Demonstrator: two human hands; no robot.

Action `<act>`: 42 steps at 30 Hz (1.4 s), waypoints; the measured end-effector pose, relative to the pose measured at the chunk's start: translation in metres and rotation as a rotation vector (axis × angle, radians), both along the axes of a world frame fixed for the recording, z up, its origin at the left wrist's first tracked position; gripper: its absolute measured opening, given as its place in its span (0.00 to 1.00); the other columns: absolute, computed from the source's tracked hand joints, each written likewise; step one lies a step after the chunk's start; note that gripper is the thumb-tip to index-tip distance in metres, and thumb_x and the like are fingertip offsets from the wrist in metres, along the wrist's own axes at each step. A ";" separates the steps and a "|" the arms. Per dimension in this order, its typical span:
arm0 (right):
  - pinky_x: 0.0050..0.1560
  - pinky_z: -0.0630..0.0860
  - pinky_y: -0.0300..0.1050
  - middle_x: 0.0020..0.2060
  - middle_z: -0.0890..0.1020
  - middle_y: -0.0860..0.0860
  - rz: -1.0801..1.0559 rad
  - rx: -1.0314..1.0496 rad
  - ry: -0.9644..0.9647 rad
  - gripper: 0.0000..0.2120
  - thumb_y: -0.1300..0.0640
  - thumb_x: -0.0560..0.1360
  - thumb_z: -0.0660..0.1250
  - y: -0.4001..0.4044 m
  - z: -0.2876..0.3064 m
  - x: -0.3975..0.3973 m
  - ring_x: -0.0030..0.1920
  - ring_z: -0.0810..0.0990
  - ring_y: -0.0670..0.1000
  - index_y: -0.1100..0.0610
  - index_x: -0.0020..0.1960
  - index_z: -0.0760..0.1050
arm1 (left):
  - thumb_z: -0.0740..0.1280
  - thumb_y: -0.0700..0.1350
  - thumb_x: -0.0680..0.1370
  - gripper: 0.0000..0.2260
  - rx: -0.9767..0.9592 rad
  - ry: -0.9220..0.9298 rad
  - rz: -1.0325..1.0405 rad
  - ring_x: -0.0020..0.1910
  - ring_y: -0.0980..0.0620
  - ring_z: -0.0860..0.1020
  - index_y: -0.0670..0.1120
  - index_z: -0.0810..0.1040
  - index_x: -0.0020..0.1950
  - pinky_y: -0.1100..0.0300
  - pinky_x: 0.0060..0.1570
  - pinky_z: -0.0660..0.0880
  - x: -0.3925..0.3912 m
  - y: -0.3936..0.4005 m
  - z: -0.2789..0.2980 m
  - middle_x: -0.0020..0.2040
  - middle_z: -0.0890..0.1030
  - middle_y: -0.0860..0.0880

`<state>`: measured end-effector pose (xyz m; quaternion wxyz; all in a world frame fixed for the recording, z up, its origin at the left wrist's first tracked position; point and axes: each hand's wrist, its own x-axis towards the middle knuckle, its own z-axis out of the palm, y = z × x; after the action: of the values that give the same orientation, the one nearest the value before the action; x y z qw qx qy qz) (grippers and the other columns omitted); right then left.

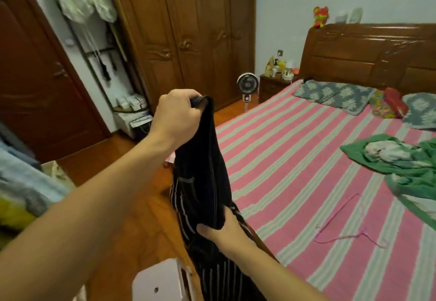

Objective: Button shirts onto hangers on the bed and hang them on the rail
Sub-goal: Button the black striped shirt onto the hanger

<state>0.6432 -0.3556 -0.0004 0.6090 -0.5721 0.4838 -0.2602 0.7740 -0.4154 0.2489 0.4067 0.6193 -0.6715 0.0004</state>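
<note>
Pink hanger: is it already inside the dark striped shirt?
No. The pink hanger lies bare on the striped bed, apart from the dark striped shirt that the left hand and right hand hold up.

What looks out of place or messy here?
A green garment lies crumpled on the bed instead of flat. The pink hanger lies bare nearby. The dark striped shirt hangs bunched between the left hand and right hand, off the bed.

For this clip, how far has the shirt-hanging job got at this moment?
Nothing shows as finished: no buttoned shirt on a hanger is visible. In hand: the left hand grips the top of a dark striped garment while the right hand holds it lower down, beside the bed. Left: the pink hanger lies bare on the bed, and a green garment waits crumpled.
</note>
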 end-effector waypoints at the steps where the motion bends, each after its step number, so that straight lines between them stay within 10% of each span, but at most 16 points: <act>1: 0.67 0.75 0.52 0.66 0.76 0.42 -0.030 -0.049 0.024 0.40 0.34 0.67 0.75 -0.001 -0.002 0.010 0.67 0.75 0.48 0.42 0.74 0.65 | 0.68 0.47 0.80 0.08 0.008 0.019 0.005 0.39 0.53 0.82 0.49 0.84 0.42 0.51 0.40 0.80 0.005 0.003 -0.001 0.38 0.84 0.54; 6: 0.59 0.77 0.50 0.57 0.83 0.48 0.009 -0.135 0.319 0.20 0.40 0.81 0.59 -0.016 -0.018 0.015 0.58 0.80 0.52 0.48 0.65 0.79 | 0.69 0.46 0.80 0.08 0.017 0.161 0.009 0.40 0.52 0.83 0.47 0.85 0.44 0.50 0.41 0.80 0.042 0.016 -0.004 0.39 0.85 0.50; 12: 0.47 0.72 0.35 0.62 0.75 0.46 0.123 -0.039 0.111 0.24 0.46 0.75 0.73 -0.010 -0.013 0.055 0.58 0.76 0.45 0.50 0.67 0.70 | 0.68 0.43 0.82 0.08 -0.030 0.277 0.032 0.40 0.54 0.83 0.45 0.85 0.46 0.59 0.39 0.77 0.079 0.025 0.000 0.42 0.86 0.47; 19: 0.40 0.70 0.47 0.43 0.82 0.49 0.186 -0.149 0.203 0.12 0.46 0.79 0.68 -0.029 -0.017 0.092 0.42 0.79 0.51 0.55 0.48 0.79 | 0.68 0.43 0.82 0.07 -0.009 0.475 -0.060 0.47 0.46 0.85 0.45 0.86 0.49 0.49 0.50 0.82 0.117 0.042 0.009 0.46 0.86 0.45; 23: 0.41 0.71 0.49 0.36 0.80 0.56 -0.277 -0.162 0.303 0.09 0.59 0.80 0.62 -0.079 0.015 0.038 0.42 0.78 0.58 0.58 0.44 0.79 | 0.69 0.44 0.80 0.05 0.028 0.035 0.313 0.47 0.43 0.82 0.50 0.84 0.47 0.51 0.47 0.78 0.175 0.045 -0.015 0.45 0.85 0.46; 26: 0.35 0.70 0.51 0.33 0.76 0.53 -0.581 -0.613 0.389 0.10 0.58 0.79 0.59 -0.107 0.076 -0.011 0.35 0.75 0.60 0.59 0.43 0.76 | 0.66 0.52 0.79 0.07 0.174 -0.407 0.414 0.45 0.37 0.82 0.51 0.81 0.52 0.45 0.41 0.79 0.211 0.054 -0.058 0.45 0.85 0.44; 28: 0.31 0.59 0.49 0.29 0.68 0.50 -0.555 -0.933 0.529 0.12 0.55 0.81 0.59 -0.113 0.110 -0.027 0.29 0.65 0.56 0.57 0.40 0.68 | 0.60 0.62 0.81 0.19 0.105 -0.464 0.297 0.39 0.41 0.82 0.49 0.80 0.50 0.49 0.34 0.78 0.225 0.052 -0.086 0.41 0.84 0.47; 33: 0.37 0.67 0.55 0.31 0.75 0.60 -0.311 -0.642 0.595 0.16 0.53 0.74 0.57 -0.162 0.148 -0.053 0.36 0.75 0.62 0.64 0.37 0.71 | 0.63 0.63 0.79 0.18 0.030 -0.504 0.116 0.36 0.41 0.81 0.47 0.76 0.50 0.49 0.31 0.77 0.220 0.018 -0.093 0.40 0.82 0.46; 38: 0.36 0.68 0.47 0.33 0.77 0.57 -0.317 -0.256 0.105 0.12 0.57 0.78 0.63 -0.175 0.158 -0.052 0.34 0.75 0.54 0.62 0.42 0.79 | 0.68 0.45 0.79 0.06 0.216 -0.032 0.555 0.45 0.33 0.80 0.45 0.73 0.51 0.43 0.41 0.75 0.177 -0.060 -0.060 0.46 0.81 0.37; 42: 0.33 0.72 0.47 0.32 0.75 0.56 -0.647 -0.184 -0.016 0.08 0.59 0.75 0.62 -0.216 0.156 -0.087 0.33 0.74 0.55 0.59 0.41 0.78 | 0.72 0.44 0.79 0.10 0.528 0.492 0.334 0.45 0.42 0.82 0.40 0.77 0.57 0.48 0.46 0.80 0.129 -0.139 -0.035 0.49 0.82 0.41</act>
<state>0.5563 -0.5716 0.1554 0.4447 -0.4394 0.6100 -0.4870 0.9027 -0.5539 0.2135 0.3766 0.7850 -0.4209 -0.2544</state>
